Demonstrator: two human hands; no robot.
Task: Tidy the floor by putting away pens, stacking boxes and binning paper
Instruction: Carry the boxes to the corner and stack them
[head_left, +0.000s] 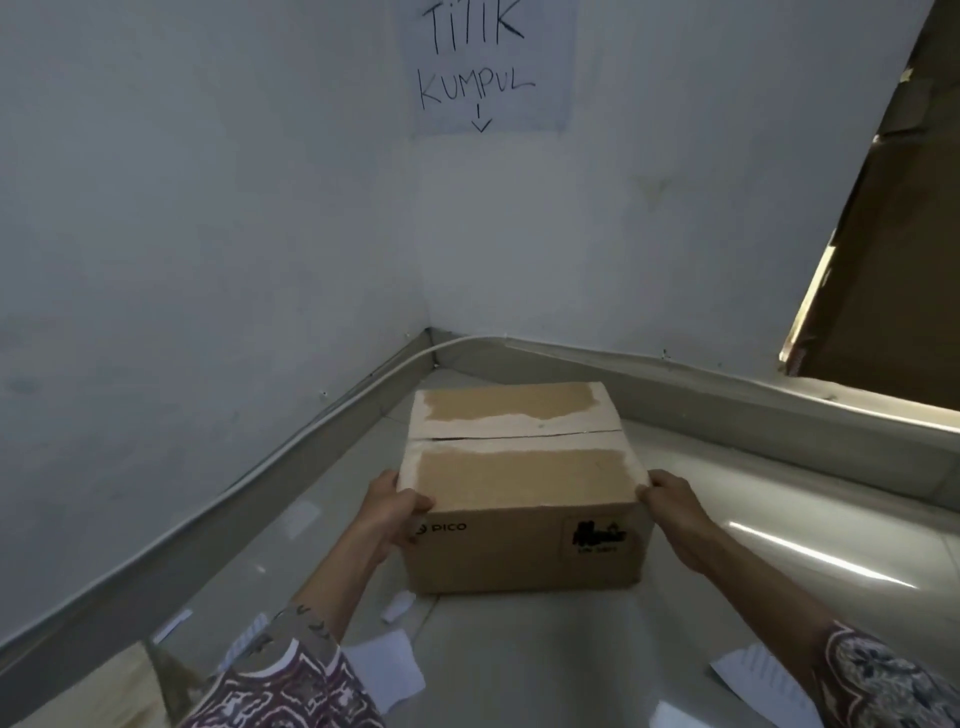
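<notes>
A brown cardboard box (519, 478) with "PICO" printed on its near side sits in front of the room corner, its top flaps closed. My left hand (392, 512) grips its near left top corner, thumb on the top edge. My right hand (672, 506) grips the near right top corner. Whether the box rests on the floor or hangs just above it cannot be told. Scraps of white paper (397, 605) lie on the floor below the box, with a larger sheet (387, 670) by my left arm and a printed sheet (753, 675) by my right arm.
Two white walls meet behind the box, with a grey skirting (311, 436) and a white cable along it. A paper sign (483, 67) reading "TITIK KUMPUL" with a down arrow hangs above. A brown door (893, 208) stands at right. Another cardboard piece (104, 691) lies at bottom left.
</notes>
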